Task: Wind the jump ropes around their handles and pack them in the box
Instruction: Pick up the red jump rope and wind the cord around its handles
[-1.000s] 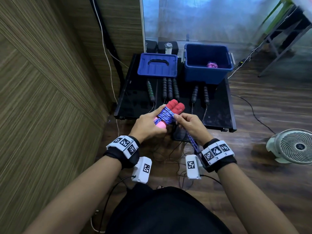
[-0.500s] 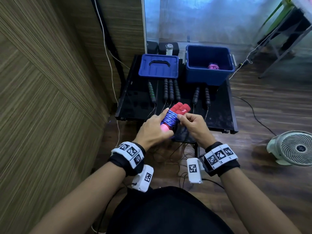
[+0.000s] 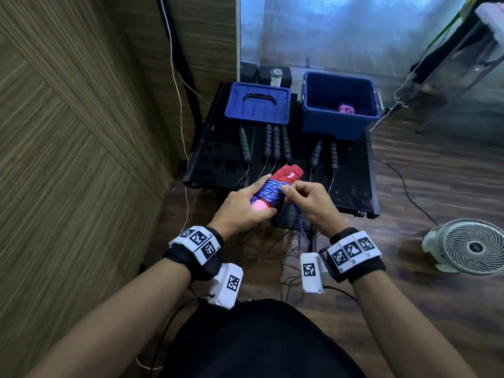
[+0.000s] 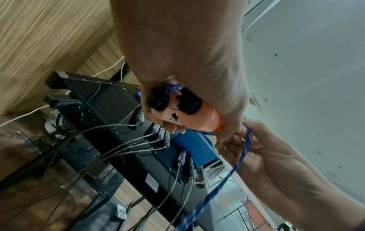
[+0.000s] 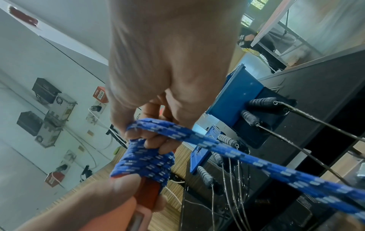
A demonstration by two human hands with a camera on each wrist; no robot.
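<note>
My left hand grips a pair of red and pink jump rope handles held side by side, with blue speckled rope wound round their middle. My right hand pinches the loose blue rope just beside the coil, and the free length hangs down toward the floor. In the left wrist view the handle ends show under my curled left fingers. The open blue box stands at the back right of the black table with a wound pink rope inside.
The blue lid lies left of the box. Several black jump rope handles lie in a row on the table, their thin cables hanging over the front edge. A white fan stands on the floor at right; a wooden wall runs along the left.
The right hand has carried the blue rope round the handles once more, so the coil is thicker. Both hands and the bundle stay near the table's front edge.
</note>
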